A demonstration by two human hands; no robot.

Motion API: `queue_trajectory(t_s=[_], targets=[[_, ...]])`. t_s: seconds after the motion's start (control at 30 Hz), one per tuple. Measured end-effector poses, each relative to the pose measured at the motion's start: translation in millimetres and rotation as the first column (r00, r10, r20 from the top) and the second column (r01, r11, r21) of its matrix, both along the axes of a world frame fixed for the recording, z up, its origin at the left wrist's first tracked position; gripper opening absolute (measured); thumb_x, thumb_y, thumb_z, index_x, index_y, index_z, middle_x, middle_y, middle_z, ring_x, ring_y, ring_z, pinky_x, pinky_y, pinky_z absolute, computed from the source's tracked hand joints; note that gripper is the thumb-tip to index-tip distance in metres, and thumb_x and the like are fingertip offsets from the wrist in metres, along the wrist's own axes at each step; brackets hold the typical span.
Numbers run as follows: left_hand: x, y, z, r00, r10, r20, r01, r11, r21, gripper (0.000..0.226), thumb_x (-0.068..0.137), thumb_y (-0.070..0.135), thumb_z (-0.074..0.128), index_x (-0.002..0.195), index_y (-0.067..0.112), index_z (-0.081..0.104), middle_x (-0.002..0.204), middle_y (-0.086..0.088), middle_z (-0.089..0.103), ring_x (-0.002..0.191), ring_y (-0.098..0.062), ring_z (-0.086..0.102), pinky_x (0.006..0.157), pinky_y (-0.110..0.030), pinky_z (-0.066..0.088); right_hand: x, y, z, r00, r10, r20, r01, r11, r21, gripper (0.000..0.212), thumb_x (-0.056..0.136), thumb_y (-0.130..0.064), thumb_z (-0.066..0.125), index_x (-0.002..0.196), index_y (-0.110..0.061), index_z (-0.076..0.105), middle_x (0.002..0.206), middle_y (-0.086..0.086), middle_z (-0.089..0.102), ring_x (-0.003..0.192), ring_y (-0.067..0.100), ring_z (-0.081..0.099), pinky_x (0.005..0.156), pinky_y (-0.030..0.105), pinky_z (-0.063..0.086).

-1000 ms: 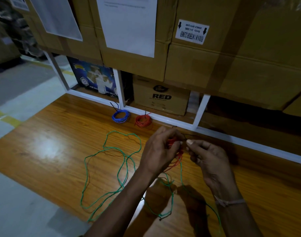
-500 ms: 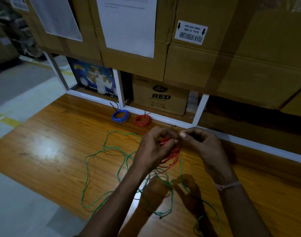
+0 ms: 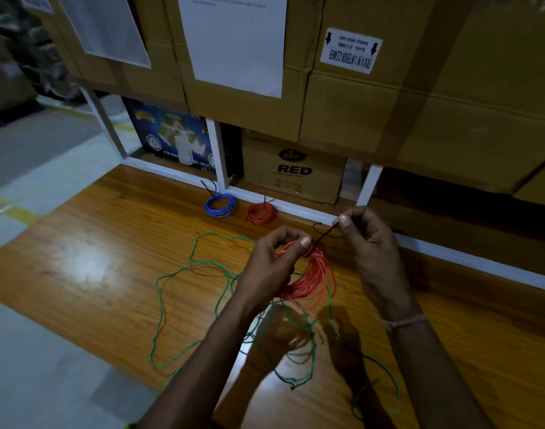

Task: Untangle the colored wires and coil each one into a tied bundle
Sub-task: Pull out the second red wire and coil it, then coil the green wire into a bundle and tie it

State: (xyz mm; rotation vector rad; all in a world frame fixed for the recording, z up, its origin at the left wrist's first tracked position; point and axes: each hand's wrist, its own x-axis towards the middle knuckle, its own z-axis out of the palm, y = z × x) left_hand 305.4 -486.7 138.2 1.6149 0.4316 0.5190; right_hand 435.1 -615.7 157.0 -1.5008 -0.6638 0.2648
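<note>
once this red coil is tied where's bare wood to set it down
Bare wood lies left of the blue bundle, reaching the wooden board's left edge, and right of the right hand along the white frame. A small gap sits right of the red bundle. The loose green wire crowds the middle and near side.

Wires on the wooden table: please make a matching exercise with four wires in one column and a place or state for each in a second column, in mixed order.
Things:
1. blue wire
2. green wire
3. orange wire coil in the hands
4. black tie

States:
A. pinched by the right hand
B. loose and spread over the table
C. gripped by the left hand
D. coiled, lying by the white frame

Pairs: 1-D, 2-B, 3-C, 4-A
</note>
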Motion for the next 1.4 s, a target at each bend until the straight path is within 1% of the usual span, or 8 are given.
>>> queue_trajectory(t_s=[0.17, 0.5, 0.63, 0.8, 1.0, 1.17, 1.27, 1.4], targets=[[10.1, 5.8, -21.5, 0.996, 0.085, -0.025, -0.086, 0.995, -0.053, 0.011, 0.101, 0.023, 0.070, 0.095, 0.014, 0.071, 0.072, 0.012, 0.062, 0.049, -0.003, 0.042, 0.048, -0.023, 0.032, 0.3, 8.4, -6.9, 0.998, 0.023, 0.056, -0.021, 0.999, -0.030, 0.007, 0.106, -0.010, 0.057, 0.101, -0.009, 0.061, 0.094, 0.011, 0.071, 0.092, 0.020, 0.069, 0.085, 0.027, 0.053], [42.2, 21.2, -56.0, 0.940, 0.305, -0.152, -0.279, 0.944, 0.174, 0.016, 0.099, 0.030, 0.071, 0.089, 0.017, 0.071, 0.084, 0.007, 0.074, 0.081, 0.001, 0.067, 0.069, -0.019, 0.049, -13.3, 25.2, -18.3, 0.998, -0.030, 0.048, 0.030, 1.000, 0.007, 0.011, 0.103, -0.002, 0.059, 0.093, -0.003, 0.061, 0.085, 0.014, 0.068, 0.084, 0.024, 0.068, 0.080, 0.030, 0.057], [48.9, 31.6, -66.6, 0.971, 0.174, -0.162, -0.203, 0.962, -0.182, 0.021, 0.102, 0.023, 0.069, 0.088, 0.008, 0.065, 0.052, 0.012, 0.053, 0.040, -0.002, 0.039, 0.040, -0.020, 0.031, 8.0, 27.2, -27.7, 0.998, -0.055, -0.001, 0.055, 0.997, -0.055, 0.004, 0.101, -0.013, 0.066, 0.099, -0.010, 0.065, 0.098, 0.014, 0.072, 0.098, 0.028, 0.071, 0.089, 0.037, 0.058], [53.4, 51.5, -73.4, 0.973, 0.132, -0.189, -0.216, 0.806, -0.551, 0.019, 0.103, 0.015, 0.066, 0.087, 0.012, 0.056, 0.070, -0.006, 0.052, 0.038, -0.005, 0.030, 0.035, -0.015, 0.022, 13.1, 30.1, -62.6, 0.988, -0.031, -0.152, -0.045, 0.881, -0.471, 0.034, 0.090, -0.039, 0.080, 0.118, -0.026, 0.065, 0.118, -0.007, 0.067, 0.112, 0.012, 0.062, 0.093, 0.037, 0.056], [72.6, 87.6, -55.3, 0.972, -0.017, -0.235, -0.145, 0.744, -0.652, 0.027, 0.108, 0.022, 0.054, 0.084, 0.012, 0.061, 0.057, -0.001, 0.051, 0.042, -0.008, 0.043, 0.038, -0.018, 0.033, 24.4, 72.5, -93.9, 0.956, -0.183, -0.229, 0.031, 0.840, -0.542, 0.011, 0.090, -0.024, 0.080, 0.097, -0.024, 0.071, 0.097, 0.005, 0.076, 0.081, 0.018, 0.074, 0.059, 0.032, 0.059], [84.1, 124.4, -44.4, 0.946, -0.027, -0.324, -0.098, 0.927, -0.363, 0.031, 0.111, 0.018, 0.044, 0.089, 0.018, 0.066, 0.079, -0.002, 0.070, 0.077, -0.020, 0.066, 0.072, -0.031, 0.053, 68.2, 106.3, -108.4, 0.923, -0.339, -0.184, 0.190, 0.814, -0.549, 0.033, 0.078, -0.050, 0.079, 0.091, -0.020, 0.076, 0.085, 0.000, 0.079, 0.080, 0.022, 0.077, 0.081, 0.052, 0.064], [80.4, 143.8, -52.7, 0.940, 0.100, -0.327, -0.173, 0.964, -0.202, 0.025, 0.110, 0.013, 0.046, 0.093, 0.022, 0.061, 0.088, -0.003, 0.066, 0.085, -0.021, 0.067, 0.068, -0.027, 0.054, 91.2, 124.5, -113.2, 0.911, -0.402, -0.094, 0.264, 0.744, -0.614, 0.025, 0.084, -0.038, 0.075, 0.093, -0.014, 0.076, 0.098, 0.008, 0.079, 0.100, 0.028, 0.072, 0.093, 0.035, 0.056], [64.8, 159.3, -73.8, 0.937, 0.117, -0.329, -0.160, 0.981, -0.105, 0.019, 0.108, 0.007, 0.051, 0.100, 0.016, 0.065, 0.098, -0.006, 0.068, 0.105, -0.030, 0.071, 0.095, -0.049, 0.058, 106.3, 145.6, -120.7, 0.900, -0.408, -0.154, 0.202, 0.703, -0.682, 0.032, 0.105, -0.031, 0.056, 0.116, -0.007, 0.074, 0.118, 0.018, 0.073, 0.107, 0.029, 0.068, 0.079, 0.027, 0.040]])
